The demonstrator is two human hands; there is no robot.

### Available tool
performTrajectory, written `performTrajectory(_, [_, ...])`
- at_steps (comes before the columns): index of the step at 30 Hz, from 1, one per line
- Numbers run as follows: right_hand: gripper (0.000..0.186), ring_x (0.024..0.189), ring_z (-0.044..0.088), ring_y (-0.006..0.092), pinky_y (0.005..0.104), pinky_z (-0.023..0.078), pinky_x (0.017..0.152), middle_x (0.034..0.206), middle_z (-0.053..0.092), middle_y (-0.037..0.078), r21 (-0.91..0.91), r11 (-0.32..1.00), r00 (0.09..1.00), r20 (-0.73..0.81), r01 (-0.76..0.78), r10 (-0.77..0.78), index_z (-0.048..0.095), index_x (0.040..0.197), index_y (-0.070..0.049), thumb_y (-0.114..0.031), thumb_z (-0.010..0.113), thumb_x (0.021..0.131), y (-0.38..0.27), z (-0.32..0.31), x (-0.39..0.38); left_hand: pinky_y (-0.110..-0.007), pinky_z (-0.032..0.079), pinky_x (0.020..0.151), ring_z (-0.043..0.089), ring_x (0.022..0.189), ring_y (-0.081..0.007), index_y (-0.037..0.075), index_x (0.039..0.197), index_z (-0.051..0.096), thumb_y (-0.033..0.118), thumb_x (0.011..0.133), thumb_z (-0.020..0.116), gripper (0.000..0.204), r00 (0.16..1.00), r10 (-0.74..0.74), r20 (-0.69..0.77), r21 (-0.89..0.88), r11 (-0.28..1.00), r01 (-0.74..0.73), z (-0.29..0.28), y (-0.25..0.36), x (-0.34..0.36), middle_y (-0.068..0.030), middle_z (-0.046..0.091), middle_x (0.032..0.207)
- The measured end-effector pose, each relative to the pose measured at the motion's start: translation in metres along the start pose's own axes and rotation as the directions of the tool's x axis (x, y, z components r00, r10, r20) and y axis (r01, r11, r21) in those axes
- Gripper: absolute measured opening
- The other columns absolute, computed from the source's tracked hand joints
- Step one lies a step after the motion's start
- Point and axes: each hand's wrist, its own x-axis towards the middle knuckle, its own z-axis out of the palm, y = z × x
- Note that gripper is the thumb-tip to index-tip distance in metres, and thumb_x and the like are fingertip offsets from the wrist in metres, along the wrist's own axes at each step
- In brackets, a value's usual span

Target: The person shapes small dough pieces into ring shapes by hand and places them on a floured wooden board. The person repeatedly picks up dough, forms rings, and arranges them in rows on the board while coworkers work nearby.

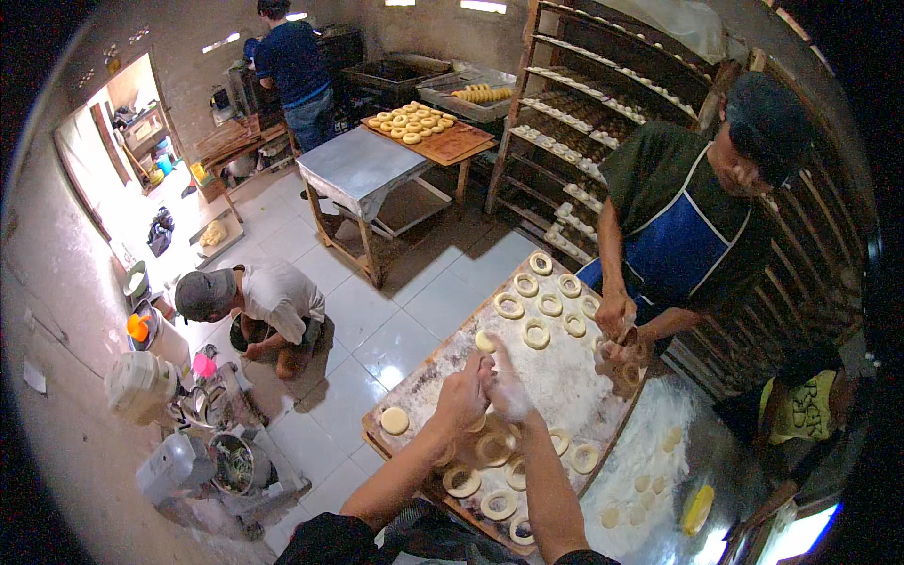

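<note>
My left hand (464,395) and my right hand (508,386) meet over a floured wooden board (395,450), both with bent fingers. A pale dough piece (486,341) is at my right hand's fingertips. What my left fingers grip is hidden. Dough rings (499,504) lie around my forearms, more rings (536,333) fill the board's far part, and a plain dough disc (395,421) rests at its left.
At right, a co-worker in a blue apron (678,245) works at the board, beside a floured surface (640,443). Another crouches at left (273,311) among pots (235,461). Behind are shelving (565,122), a tray of rings (452,141) and a standing person (292,85).
</note>
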Motion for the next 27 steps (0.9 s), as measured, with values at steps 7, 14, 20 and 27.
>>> performTrajectory(7, [0.058,0.124,0.05,0.0311,0.0405,0.037,0.108,0.129,0.053,0.016,0.079,0.994,0.981,-0.183,0.075,-0.059,0.044,0.139,-0.002,-0.048,0.044,0.102,0.016,0.017,0.05,-0.058,0.047,0.069,0.062,0.076,-0.0519,0.006,0.118,0.044,0.032,0.105,0.04,0.03,0.997,-0.014,-0.07,-0.057,0.998,0.01,-0.008,-0.015,0.035,-0.0304,0.063,0.08])
performTrajectory(14, [0.073,0.116,0.053,0.0439,0.0481,0.038,0.105,0.115,0.06,0.025,-0.532,0.784,0.83,-0.556,-0.319,-0.039,0.023,0.152,-0.011,-0.045,0.054,0.096,0.003,0.011,0.071,-0.063,0.041,0.094,0.057,0.112,-0.0457,0.008,0.14,0.043,0.046,0.098,0.051,0.057,0.95,-0.238,-0.204,0.645,0.697,0.313,-0.02,-0.051,0.086,-0.0276,0.057,0.121])
performTrajectory(20, [0.052,0.094,0.058,0.0354,0.0498,0.044,0.091,0.093,0.06,0.017,-0.696,0.713,0.92,-0.329,-0.086,-0.211,0.047,0.137,-0.009,-0.024,0.062,0.089,0.001,0.029,0.028,-0.057,0.043,0.092,0.056,0.109,-0.0424,0.003,0.131,0.05,0.034,0.093,0.061,0.05,0.972,-0.204,-0.115,0.603,0.763,0.232,-0.069,-0.061,0.03,-0.0247,0.056,0.117])
performTrajectory(27, [0.028,0.105,0.058,0.0355,0.0511,0.044,0.092,0.106,0.063,0.017,-0.848,0.502,0.983,-0.185,-0.171,0.022,0.064,0.112,-0.012,-0.029,0.06,0.09,0.001,0.051,0.016,-0.051,0.048,0.082,0.056,0.094,-0.0413,0.002,0.112,0.055,0.023,0.09,0.064,0.032,0.996,-0.085,0.022,0.675,0.737,0.048,-0.107,-0.053,-0.093,-0.0239,0.058,0.101])
